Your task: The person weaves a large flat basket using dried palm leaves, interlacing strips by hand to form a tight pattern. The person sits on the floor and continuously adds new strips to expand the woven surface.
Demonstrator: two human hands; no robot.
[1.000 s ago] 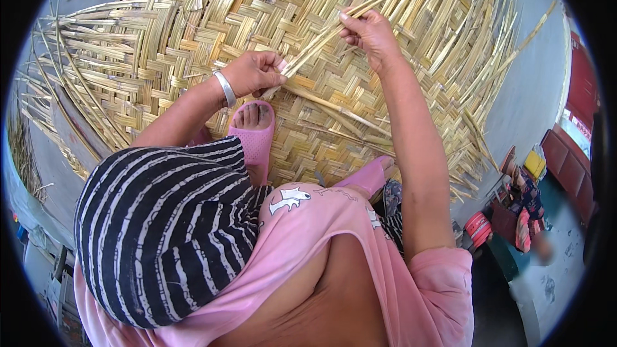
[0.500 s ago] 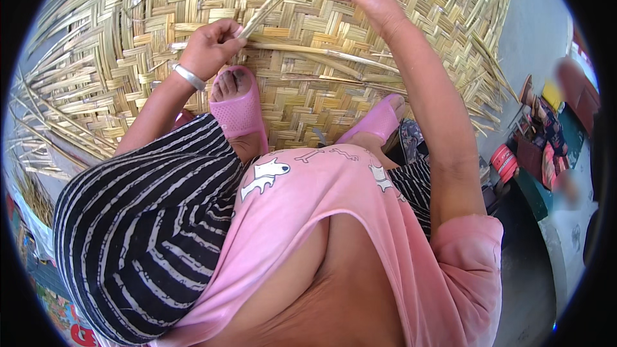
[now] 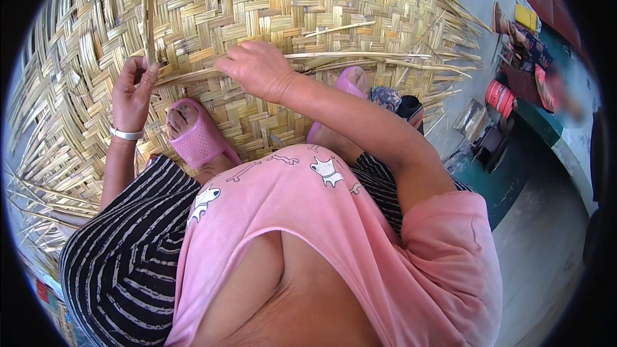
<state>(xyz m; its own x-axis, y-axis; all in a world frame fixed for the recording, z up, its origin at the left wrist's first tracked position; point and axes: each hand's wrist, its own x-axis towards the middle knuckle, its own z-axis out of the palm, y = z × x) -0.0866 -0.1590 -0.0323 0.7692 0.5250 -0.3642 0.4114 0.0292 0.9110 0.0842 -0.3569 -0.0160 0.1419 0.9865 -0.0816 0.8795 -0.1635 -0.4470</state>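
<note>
Two hands: both of the person's bare hands work low on a large woven bamboo mat (image 3: 270, 6) that fills the upper part of the head view.
Left hand: the left hand (image 3: 132, 93) is raised palm-up, thumb and fingers pinched together on a thin bamboo strip (image 3: 149, 9) that rises steeply from the grip toward the top edge.
Right hand: the right hand (image 3: 257, 67) lies knuckles-up on the weave, fingers curled and pressed down on a long flat splint (image 3: 360, 58) that runs out to the right; whether the fingers actually clasp it cannot be told from here.
Wrist: a pale bangle (image 3: 126, 133) circles the left wrist.
Mat: plaited in a herringbone pattern, with loose strip ends fanning out at its left and right borders.
Feet: a foot in a pink slipper (image 3: 202, 141) rests on the mat just below the left hand; a second pink slipper (image 3: 350, 80) shows just beside the right forearm.
Clothing: a pink shirt and black-and-white striped trousers fill the lower frame.
Surroundings: a grey floor at right carries a red container (image 3: 498, 96) and a blurred clutter of coloured items.
</note>
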